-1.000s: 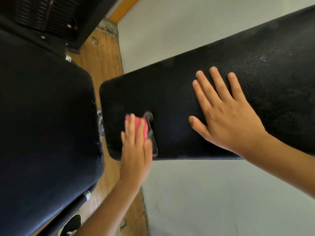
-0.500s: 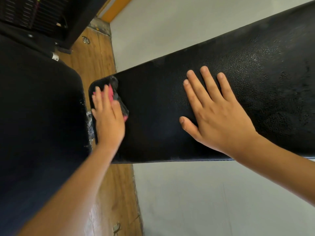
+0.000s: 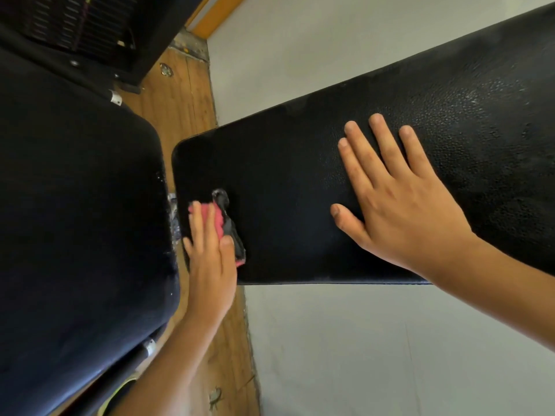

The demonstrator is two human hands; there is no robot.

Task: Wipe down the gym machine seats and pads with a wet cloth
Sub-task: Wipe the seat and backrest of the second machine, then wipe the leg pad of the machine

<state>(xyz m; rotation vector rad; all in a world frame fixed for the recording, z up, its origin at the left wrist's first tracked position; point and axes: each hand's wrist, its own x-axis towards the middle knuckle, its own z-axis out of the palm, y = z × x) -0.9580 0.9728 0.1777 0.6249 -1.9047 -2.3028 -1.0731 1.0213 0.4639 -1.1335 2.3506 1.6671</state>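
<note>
While the left grip [image 3: 210,256] presses the cloth [image 3: 220,219] flat beneath its straight fingers [image 3: 199,226], the right grip [image 3: 399,205] (spread, beside it) steadies the pad [image 3: 285,175] under both; firm, overlapping strokes toward that grip should suit.

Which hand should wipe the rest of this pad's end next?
Left. The left hand presses the pink cloth flat on the pad near that end; the right hand lies flat, empty, farther along.
</note>
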